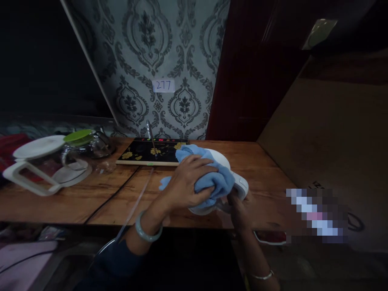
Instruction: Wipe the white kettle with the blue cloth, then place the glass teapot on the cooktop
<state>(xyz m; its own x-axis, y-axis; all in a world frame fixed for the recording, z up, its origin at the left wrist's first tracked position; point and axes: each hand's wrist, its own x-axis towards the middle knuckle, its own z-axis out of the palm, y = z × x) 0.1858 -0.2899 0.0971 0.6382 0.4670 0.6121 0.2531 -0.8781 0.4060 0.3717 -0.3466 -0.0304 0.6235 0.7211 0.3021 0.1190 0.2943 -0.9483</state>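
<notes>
In the head view my left hand [188, 182] is closed on a bunched light blue cloth [220, 182] and presses it against a rounded white appliance with a handle [220, 157]. Much of this appliance is hidden by the cloth, so I cannot tell its exact kind. My right hand [240, 212] is wrapped at the handle on the right side, its fingers partly hidden below it. The appliance is tilted above the front of the wooden counter [242, 151]. A loose end of the cloth hangs out left of my wrist.
Behind stands a black induction cooktop with gold flowers [142, 151], a thin metal spout [150, 135] by it. At left are a white-handled pitcher [33, 184], a green lid [79, 136] and a glass pot [104, 144]. A black cord [112, 194] crosses the counter. A cardboard box [327, 141] stands right.
</notes>
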